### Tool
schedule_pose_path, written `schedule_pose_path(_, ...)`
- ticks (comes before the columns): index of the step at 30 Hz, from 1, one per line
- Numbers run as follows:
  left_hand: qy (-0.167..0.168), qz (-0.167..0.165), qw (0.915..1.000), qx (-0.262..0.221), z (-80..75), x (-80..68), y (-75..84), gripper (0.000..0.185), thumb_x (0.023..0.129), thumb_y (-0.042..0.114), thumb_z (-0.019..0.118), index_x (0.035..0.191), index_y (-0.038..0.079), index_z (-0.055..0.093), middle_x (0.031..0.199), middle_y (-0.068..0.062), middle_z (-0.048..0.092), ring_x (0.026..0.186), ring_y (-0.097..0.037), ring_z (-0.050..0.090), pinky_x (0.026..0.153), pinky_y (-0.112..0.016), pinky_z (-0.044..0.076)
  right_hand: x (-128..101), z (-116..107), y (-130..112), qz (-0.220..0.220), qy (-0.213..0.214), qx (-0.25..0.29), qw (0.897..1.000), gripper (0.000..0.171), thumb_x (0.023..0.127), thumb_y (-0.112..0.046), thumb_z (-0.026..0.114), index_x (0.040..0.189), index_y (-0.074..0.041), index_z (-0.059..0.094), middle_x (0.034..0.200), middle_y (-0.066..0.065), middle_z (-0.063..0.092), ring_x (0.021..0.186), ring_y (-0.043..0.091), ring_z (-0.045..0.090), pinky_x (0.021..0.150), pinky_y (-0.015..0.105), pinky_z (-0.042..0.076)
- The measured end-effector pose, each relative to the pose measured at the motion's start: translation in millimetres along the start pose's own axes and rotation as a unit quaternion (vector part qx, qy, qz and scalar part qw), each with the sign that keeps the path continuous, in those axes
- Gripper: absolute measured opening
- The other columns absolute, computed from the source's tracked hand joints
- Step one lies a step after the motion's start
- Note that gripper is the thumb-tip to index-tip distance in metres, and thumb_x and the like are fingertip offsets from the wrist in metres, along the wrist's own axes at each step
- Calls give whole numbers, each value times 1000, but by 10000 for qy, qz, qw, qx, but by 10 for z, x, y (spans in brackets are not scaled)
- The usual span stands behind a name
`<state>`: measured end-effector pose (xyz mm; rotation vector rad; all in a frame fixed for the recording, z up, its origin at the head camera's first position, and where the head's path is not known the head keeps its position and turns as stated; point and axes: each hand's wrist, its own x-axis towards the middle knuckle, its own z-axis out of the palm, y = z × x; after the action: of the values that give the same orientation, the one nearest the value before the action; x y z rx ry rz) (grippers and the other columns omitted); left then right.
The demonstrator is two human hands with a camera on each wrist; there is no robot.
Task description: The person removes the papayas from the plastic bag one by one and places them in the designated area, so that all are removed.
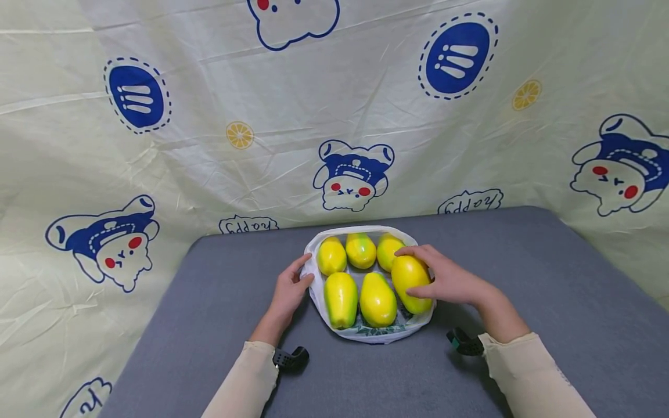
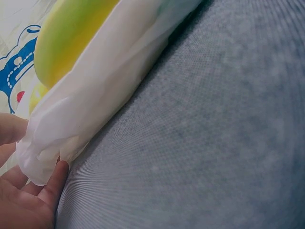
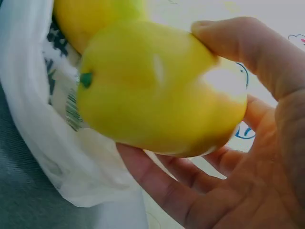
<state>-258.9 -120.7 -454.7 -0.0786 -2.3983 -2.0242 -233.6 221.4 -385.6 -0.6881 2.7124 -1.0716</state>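
A white plastic bag point(image 1: 384, 338), its rim rolled open, lies on the table with several glossy yellow-green papayas inside. My right hand point(image 1: 453, 280) grips the papaya point(image 1: 409, 277) at the bag's right side, thumb on one side and fingers on the other. In the right wrist view this papaya point(image 3: 157, 90) shows a small green stem end and sits above the printed bag bottom. At the opposite side my left hand point(image 1: 290, 290) holds the bag's left edge. Its fingers and thumb are about the white plastic point(image 2: 90, 90) in the left wrist view.
Among the other fruits are a papaya point(image 1: 341, 299) at the front left and one point(image 1: 360, 251) at the back. The table point(image 1: 219, 313) has a grey cloth surface. Behind it hangs a pale printed curtain point(image 1: 292, 93). Dark straps sit at both wrists.
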Motion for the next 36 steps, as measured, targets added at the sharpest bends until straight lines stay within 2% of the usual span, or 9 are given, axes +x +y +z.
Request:
schedule_pose_path(5, 5, 40, 10000, -42, 2, 2, 0, 49, 99, 6, 56, 147, 14, 50, 156, -13, 42, 130, -30, 53, 109, -43, 47, -27, -89, -4, 140, 321, 291, 9990, 75, 85, -30, 76, 148, -22, 37, 141, 17, 38, 117, 35, 47, 90, 49, 55)
schedule_pose_path(12, -40, 43, 9999, -98, -5, -3, -1, 50, 99, 6, 56, 148, 13, 49, 158, -13, 40, 139, -30, 46, 115, -49, 39, -58, -192, -10, 305, 859, 662, 9936, 80, 91, -24, 71, 154, -18, 22, 152, 19, 30, 122, 37, 45, 96, 53, 51)
schedule_pose_path(19, -42, 80, 10000, -26, -8, -18, 10, 50, 99, 8, 56, 148, 14, 49, 159, -13, 38, 142, -31, 42, 117, -49, 37, -71, -249, 46, 483, 1527, 538, 9856, 85, 94, -25, 66, 161, -24, 15, 156, 24, 25, 124, 41, 42, 95, 57, 49)
schedule_pose_path(26, -2, 161, 9998, 91, -2, 0, -10, 48, 99, 10, 55, 147, 14, 50, 158, -15, 39, 142, -30, 43, 116, -46, 40, -68, -263, 200, 910, 1883, 658, 9757, 87, 95, -28, 62, 162, -33, 6, 161, 26, 21, 131, 46, 36, 102, 68, 41)
schedule_pose_path(31, -43, 70, 10000, -47, -5, -10, -5, 48, 100, 9, 55, 147, 14, 50, 159, -13, 39, 144, -30, 41, 118, -49, 36, -69, -254, 344, 1168, 2250, 547, 9658, 83, 97, -27, 59, 162, -31, 8, 159, 30, 23, 129, 49, 36, 101, 69, 38)
schedule_pose_path(36, -41, 23, 10000, 4, -11, -10, -8, 48, 100, 11, 55, 147, 14, 50, 159, -13, 40, 143, -30, 42, 118, -50, 35, -72, -235, 469, 1194, 2481, 353, 9607, 80, 97, -24, 57, 162, -27, 11, 153, 33, 27, 123, 49, 38, 97, 67, 38)
